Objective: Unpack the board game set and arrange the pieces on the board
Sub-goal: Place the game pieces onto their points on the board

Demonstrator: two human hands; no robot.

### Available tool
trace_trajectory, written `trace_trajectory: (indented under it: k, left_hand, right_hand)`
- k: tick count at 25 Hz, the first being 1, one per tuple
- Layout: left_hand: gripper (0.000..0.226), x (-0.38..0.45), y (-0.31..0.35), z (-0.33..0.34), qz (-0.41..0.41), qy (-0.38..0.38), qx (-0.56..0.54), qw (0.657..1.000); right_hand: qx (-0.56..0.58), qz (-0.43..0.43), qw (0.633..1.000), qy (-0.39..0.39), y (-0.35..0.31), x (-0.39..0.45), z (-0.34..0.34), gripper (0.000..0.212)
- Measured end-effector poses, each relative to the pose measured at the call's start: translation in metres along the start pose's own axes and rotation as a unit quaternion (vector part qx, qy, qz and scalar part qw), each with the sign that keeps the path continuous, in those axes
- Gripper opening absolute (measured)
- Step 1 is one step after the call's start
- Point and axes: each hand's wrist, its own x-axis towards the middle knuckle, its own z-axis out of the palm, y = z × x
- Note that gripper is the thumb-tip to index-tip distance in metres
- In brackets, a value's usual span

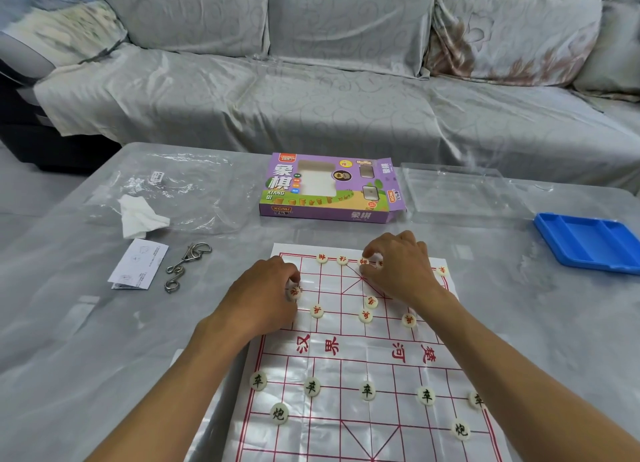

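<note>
Your left hand (268,290) pinches a red piece (294,292) on the board (346,357). Your right hand (398,264) pinches another red piece (364,261) on the far row. Behind sit the purple box (329,188), clear lid (457,191), and blue tray (588,242). Left lie metal rings (183,266) and paper (138,264).

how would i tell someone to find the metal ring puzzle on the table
Start at the purple game box at the table's far edge and look left and nearer, past the crumpled white tissue. The metal ring puzzle lies just right of a folded paper leaflet, the only shiny linked wire loops there.
</note>
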Motion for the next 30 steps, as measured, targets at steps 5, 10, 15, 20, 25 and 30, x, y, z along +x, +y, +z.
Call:
trace_trajectory:
  k: [5,10,15,20,25,30]
  left_hand:
    - [0.016,-0.002,-0.002,0.004,0.01,0.045,-0.002,0.999]
    - [0.016,-0.002,0.0,0.006,0.011,0.065,0.002,0.998]
    - [0.016,-0.001,0.0,0.008,0.008,0.071,0.006,0.997]
    - [0.016,-0.001,-0.001,0.009,0.004,0.07,0.002,0.998]
    - [0.017,-0.001,0.0,0.009,0.002,0.073,0.0,0.997]
    - [0.018,-0.002,0.001,0.008,-0.001,0.07,0.0,0.998]
  right_hand:
    - [0.003,0.0,1.0,-0.002,-0.001,0.001,0.001,0.032]
    - [0.008,-0.003,1.0,-0.002,0.0,0.0,0.001,0.032]
    - [0.011,-0.003,1.0,0.0,0.002,-0.001,0.002,0.032]
    - [0.011,0.0,1.0,0.002,0.002,0.002,0.002,0.031]
    - [0.02,0.001,1.0,-0.006,0.002,0.001,0.002,0.032]
    - [0.082,0.021,0.996,0.031,0.015,-0.022,-0.023,0.028]
